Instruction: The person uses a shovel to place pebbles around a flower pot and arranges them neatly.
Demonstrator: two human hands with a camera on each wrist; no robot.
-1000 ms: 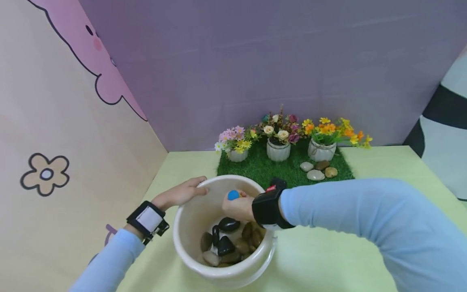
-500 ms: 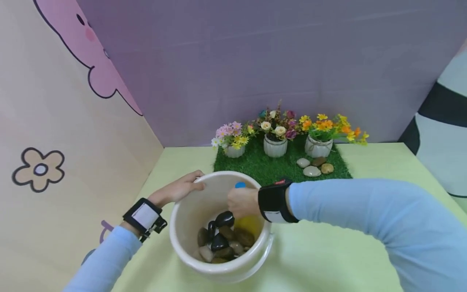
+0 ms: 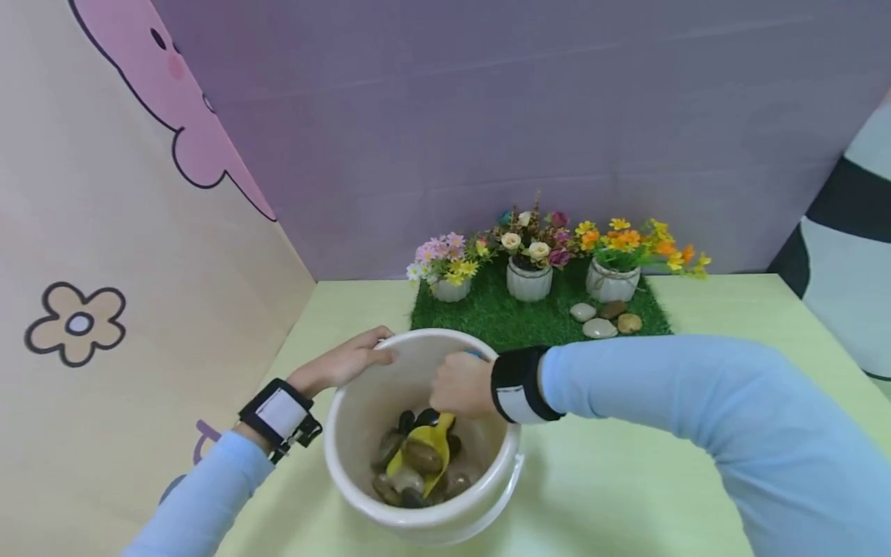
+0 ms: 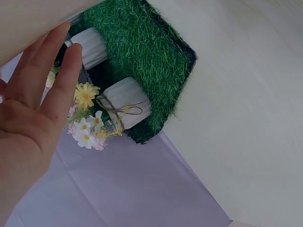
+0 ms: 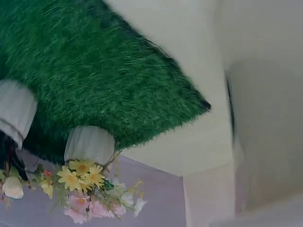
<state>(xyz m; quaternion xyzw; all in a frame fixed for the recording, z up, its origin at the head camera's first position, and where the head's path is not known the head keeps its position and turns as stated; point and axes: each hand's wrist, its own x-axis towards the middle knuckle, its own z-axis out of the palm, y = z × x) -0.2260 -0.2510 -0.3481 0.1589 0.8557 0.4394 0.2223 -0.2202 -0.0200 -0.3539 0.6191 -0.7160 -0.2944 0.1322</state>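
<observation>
Grass mat (image 3: 536, 321) with three flowerpots (image 3: 529, 280) far; left hand (image 3: 344, 362) flat on bucket (image 3: 362, 480) rim; right hand (image 3: 462, 384) grips scoop (image 3: 425, 449) among stones (image 3: 390, 447).

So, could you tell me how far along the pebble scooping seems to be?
Done: three pebbles already lie on the grass mat. In hand: the right hand grips the yellow scoop, one stone on its blade, while the left hand steadies the bucket. Left: many stones remain in the bucket.

Head downward; wrists near turf (image 4: 142, 56)
</observation>
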